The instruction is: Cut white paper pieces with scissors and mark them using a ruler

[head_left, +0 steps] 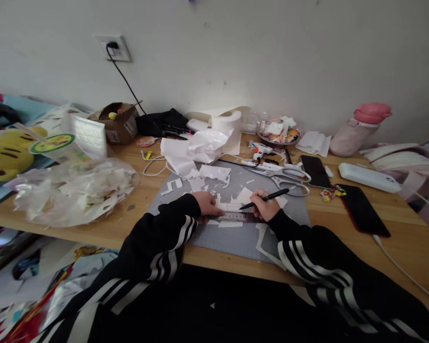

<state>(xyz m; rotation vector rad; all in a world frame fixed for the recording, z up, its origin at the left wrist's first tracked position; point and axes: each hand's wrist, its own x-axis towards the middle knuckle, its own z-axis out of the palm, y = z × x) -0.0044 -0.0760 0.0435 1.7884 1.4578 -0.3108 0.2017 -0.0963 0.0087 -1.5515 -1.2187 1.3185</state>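
I see a person in a black top with white stripes leaning over a wooden surface [411, 238] with smooth brown grain. The right hand [264, 206] has its fingers closed around a thin black pen [273, 195], and the pen's tip points down at a small white piece of paper [232, 207] with straight lines on it. The left hand [208, 205] lies at the left end of a flat, shiny ruler [236, 216]. Its thumb reaches out and its other fingers are bent, but I can't tell if they pinch the ruler or just press on it. The ruler lies along the near side of the paper, on a flat grey mat [214, 238] with white paper bits of odd shapes all over it. Just past the right hand are big scissors [289, 181] with round loop handles. Behind the mat sits a fat white paper roll [227, 123], with crumpled white paper [203, 146] in front of it. To the left is a thin, wrinkly see-through bag [75, 195] full of scraps, near a soft yellow toy [7, 155]. A brown cardboard box [123, 128] stands near the wall.
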